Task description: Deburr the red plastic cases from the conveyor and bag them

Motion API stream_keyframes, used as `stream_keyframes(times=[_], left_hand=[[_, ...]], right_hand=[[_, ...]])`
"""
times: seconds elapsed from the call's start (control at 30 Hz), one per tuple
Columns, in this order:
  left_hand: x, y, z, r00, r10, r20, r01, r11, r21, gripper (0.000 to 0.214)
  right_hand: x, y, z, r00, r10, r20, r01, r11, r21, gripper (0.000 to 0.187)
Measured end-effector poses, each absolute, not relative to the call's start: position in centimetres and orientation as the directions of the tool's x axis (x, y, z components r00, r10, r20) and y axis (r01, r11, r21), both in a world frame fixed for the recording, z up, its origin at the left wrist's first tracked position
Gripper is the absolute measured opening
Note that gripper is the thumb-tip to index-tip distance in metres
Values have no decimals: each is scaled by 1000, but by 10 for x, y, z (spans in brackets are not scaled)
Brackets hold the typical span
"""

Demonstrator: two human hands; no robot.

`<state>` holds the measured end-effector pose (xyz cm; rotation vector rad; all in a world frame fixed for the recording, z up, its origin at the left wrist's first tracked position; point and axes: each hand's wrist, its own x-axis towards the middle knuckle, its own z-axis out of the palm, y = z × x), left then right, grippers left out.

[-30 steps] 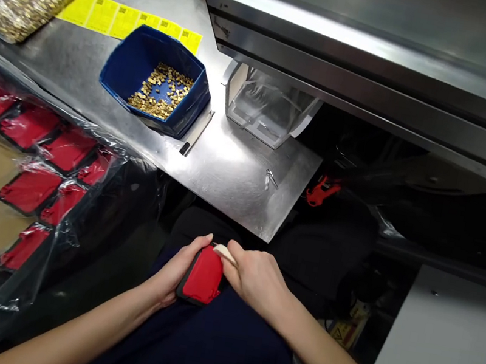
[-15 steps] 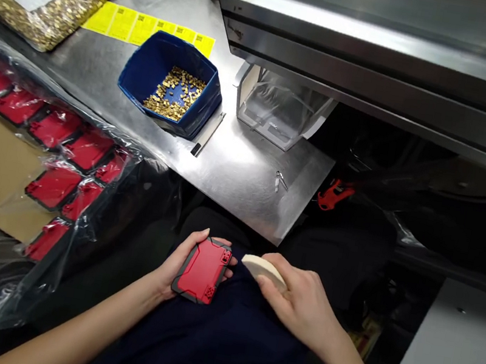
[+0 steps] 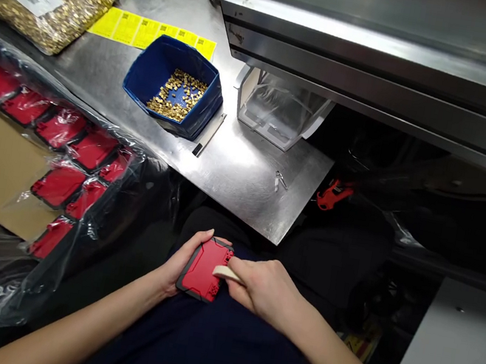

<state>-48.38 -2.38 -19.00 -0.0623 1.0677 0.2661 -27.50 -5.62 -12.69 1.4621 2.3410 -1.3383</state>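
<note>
Over my lap, my left hand [image 3: 184,262] grips a flat red plastic case [image 3: 205,267] with black edging, its thumb along the upper left side. The case lies tilted, its red face up. A cream-coloured pad [image 3: 227,273] is pinched between the thumb and fingers of my right hand [image 3: 265,290]. That pad is held edge-on over the right part of the red face and seems to touch it. My right fingers cover part of the pad and of the case's right edge.
On the metal bench [image 3: 244,176] stand a blue bin [image 3: 171,81] of small brass pieces and a clear-grey bin [image 3: 277,110]. A plastic-lined box at left holds several red cases [image 3: 58,183]. Bagged brass parts [image 3: 54,1], yellow labels [image 3: 142,31] and an orange-handled tool [image 3: 333,195] are around.
My right hand has moved left with the cream pad, from beside the case onto its red face. The pad has turned edge-on. My left hand still holds the case.
</note>
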Motion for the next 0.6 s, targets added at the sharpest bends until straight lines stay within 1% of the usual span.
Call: stream_keyframes(times=[0.1,0.17,0.23,0.3,0.4,0.53,0.6], left_hand=[[-482,-24,-190,476,180,-861,-232,970,75,45],[-481,-24,-189,471,175,-865,-235,970,68,45],[-481,-25,-189,458,170,-873,-237,969,64,44],[-481,-26,-189,451,167,-877,-242,968,60,44],[-481,-28,-190,433,178,-884,-248,966,73,44],[-480,-28,-191,408,170,-897,-231,970,79,45],[-480,-28,-192,409,167,-897,-235,969,73,44]], right_hand=[[-276,-56,-128,-571,672,-471,741,175,-649,16],[-277,-55,-129,-579,670,-464,738,187,-649,19],[-279,-53,-129,-544,689,-478,765,174,-620,21],[-280,-51,-128,-519,688,-507,786,151,-599,17],[-281,-50,-128,-547,645,-534,779,158,-607,13],[-280,-49,-127,-488,681,-546,800,100,-591,17],[-281,-49,-126,-499,663,-558,795,95,-599,15]])
